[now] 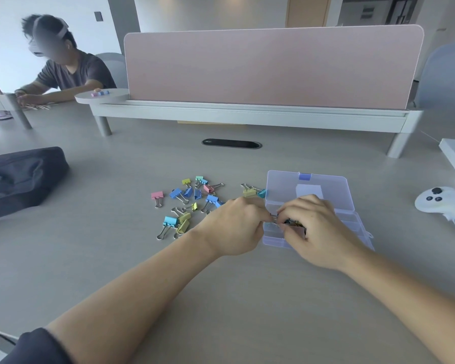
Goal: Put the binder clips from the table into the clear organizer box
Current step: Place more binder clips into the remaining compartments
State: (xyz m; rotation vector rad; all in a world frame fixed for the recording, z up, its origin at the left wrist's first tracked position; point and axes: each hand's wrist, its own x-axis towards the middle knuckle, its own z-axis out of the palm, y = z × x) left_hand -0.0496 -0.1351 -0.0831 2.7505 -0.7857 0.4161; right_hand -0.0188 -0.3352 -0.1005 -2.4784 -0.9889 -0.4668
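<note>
Sitting low in the clear organizer box (273, 239), front-left section as far as I can tell, is a clip bunch (294, 224): dark, gold & pink bodies, wire handles poking left. Over it the right hand (318, 232) curls from the right, fingers & thumb closed round the bodies. From the other side the left hand (237, 227) meets it, fingertips pinching the wire ends. Box lid stands open at the back.

The other binder clips (189, 203) lie scattered on the table (116, 258) left of the box, w/ a yellow clip (248, 192) & a teal clip (262, 193) just beside its left wall. So the next pick lies left of the grip, nearer the left hand; the right would prob. have to cross over. Handles point every which way, no common axis, so approx. any approach angle should do.

Further out: black bag (24, 174) far left, white controller (441, 200) right of the box, pink divider (271, 67) behind.
</note>
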